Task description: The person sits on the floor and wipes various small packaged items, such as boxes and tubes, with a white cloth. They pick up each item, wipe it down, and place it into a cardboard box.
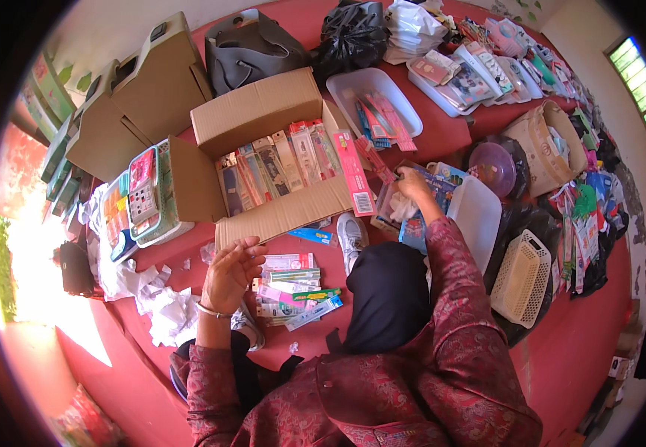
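Note:
My right hand [415, 186] is stretched forward over a bin of mixed packets, its fingers closed at the lower end of a slim reddish-pink packet [376, 161]. Beside it, a long pink package [354, 173] leans on the right side of an open cardboard box [257, 106]. Several flat, narrow packets [287, 160] stand in rows inside that box. My left hand [231, 276] is raised just in front of the box's near flap, palm turned inward, fingers extended and holding nothing. Below and right of it lies a loose pile of slim packets [298, 292] on the red floor covering.
White crumpled paper [170, 313] lies at left, near stacked baskets [155, 216]. Behind the box are a grey handbag [252, 51] and a clear tub [375, 86] with pink packets. At right stand a white tub [479, 223], a purple bowl [492, 165] and a cream basket [522, 279].

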The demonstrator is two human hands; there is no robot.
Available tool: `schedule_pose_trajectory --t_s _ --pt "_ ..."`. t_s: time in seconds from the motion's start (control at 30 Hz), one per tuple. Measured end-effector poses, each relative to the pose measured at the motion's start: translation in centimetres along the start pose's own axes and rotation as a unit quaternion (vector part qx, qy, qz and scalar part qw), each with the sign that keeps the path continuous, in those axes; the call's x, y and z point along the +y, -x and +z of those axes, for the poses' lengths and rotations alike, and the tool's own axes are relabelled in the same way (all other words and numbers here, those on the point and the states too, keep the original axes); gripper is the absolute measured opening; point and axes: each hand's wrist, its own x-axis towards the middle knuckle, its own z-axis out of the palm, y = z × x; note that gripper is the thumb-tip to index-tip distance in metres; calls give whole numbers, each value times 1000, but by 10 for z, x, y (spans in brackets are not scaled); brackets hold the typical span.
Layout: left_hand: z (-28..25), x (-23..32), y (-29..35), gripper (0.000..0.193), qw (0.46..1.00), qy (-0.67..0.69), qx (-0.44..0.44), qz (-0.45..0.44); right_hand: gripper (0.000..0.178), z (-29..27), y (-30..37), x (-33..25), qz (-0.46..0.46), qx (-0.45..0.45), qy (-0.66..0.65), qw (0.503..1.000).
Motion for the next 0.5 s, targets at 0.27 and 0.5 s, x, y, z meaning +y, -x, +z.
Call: schedule_pose_trajectory --t_s 0.27,0.5 --pt "-1 -6 -4 31 999 -12 46 -15 45 28 -26 -34 18 -30 101 994" --pt "4 -8 -3 29 997 -26 71 -28 26 24 -22 -24 -58 116 65 989"
